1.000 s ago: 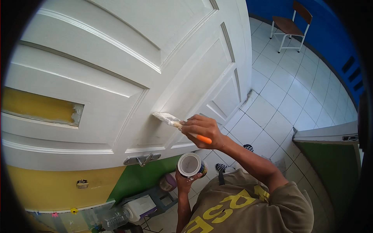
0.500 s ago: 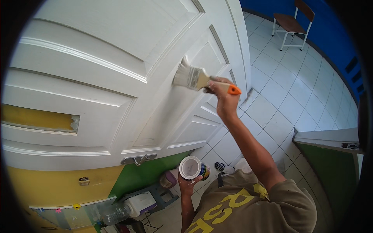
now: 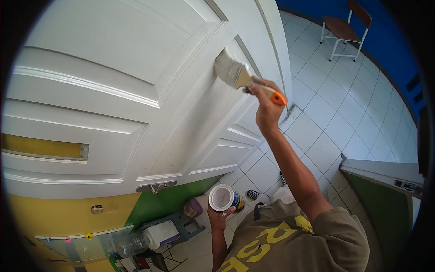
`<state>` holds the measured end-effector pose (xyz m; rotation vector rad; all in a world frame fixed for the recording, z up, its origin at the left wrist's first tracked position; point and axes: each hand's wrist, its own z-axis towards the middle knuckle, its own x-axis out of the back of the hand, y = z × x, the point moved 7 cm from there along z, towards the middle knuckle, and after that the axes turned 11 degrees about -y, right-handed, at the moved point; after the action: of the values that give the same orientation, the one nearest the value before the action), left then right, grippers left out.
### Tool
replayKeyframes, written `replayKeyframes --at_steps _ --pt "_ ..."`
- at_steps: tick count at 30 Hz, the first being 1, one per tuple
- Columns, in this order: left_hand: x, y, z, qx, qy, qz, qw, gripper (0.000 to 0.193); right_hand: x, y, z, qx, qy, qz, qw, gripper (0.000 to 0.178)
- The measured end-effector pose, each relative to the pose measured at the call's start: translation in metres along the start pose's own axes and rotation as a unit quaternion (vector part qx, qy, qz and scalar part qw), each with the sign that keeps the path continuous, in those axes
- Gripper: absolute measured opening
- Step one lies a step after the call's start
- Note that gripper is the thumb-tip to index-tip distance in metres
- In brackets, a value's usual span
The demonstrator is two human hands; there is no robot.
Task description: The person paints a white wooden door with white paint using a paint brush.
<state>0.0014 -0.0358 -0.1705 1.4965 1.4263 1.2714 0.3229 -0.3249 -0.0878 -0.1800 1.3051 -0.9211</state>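
My right hand (image 3: 268, 102) is closed round the handle of a wide paintbrush (image 3: 240, 78), whose end is orange. White paint coats the bristles, which press against a long recessed panel of the white door (image 3: 113, 97). Lower down, near my body, my left hand (image 3: 219, 218) grips an open paint can (image 3: 222, 198) with a white rim and whitish paint inside. White paint smears show on the left fingers. A metal lever handle (image 3: 157, 186) sits on the door's near edge, left of the can.
A brown chair with white legs (image 3: 342, 31) stands on the tiled floor (image 3: 312, 129) by the blue wall. At lower left are a grey plastic stool (image 3: 192, 231), a clear water bottle (image 3: 132, 245) and a yellow wall (image 3: 59, 211). Another door edge (image 3: 380, 165) juts in at right.
The brush in my right hand has moved up and to the right along the door panel, its bristles still on the surface. My left hand and the can have hardly moved.
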Motion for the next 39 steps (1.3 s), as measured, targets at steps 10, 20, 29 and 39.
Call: replayKeyframes --at_steps 10,20,29,39 --pt "-0.012 0.007 0.010 -0.013 0.007 -0.012 1.000 0.069 -0.024 -0.062 0.040 0.401 -0.128 -0.478 0.771 0.022" --pt "-0.020 0.005 0.014 -0.007 0.022 -0.031 0.999 0.073 0.119 0.044 -0.007 -0.016 -0.023 -0.398 0.917 0.015" --pt "-0.018 0.007 0.012 0.002 0.019 -0.027 0.999 0.069 0.037 -0.031 0.066 0.063 -0.090 -0.128 0.986 0.020" --pt "-0.008 -0.004 0.013 0.023 0.004 -0.025 0.999 0.086 0.129 0.017 0.047 -0.090 -0.144 -0.358 0.918 0.017"
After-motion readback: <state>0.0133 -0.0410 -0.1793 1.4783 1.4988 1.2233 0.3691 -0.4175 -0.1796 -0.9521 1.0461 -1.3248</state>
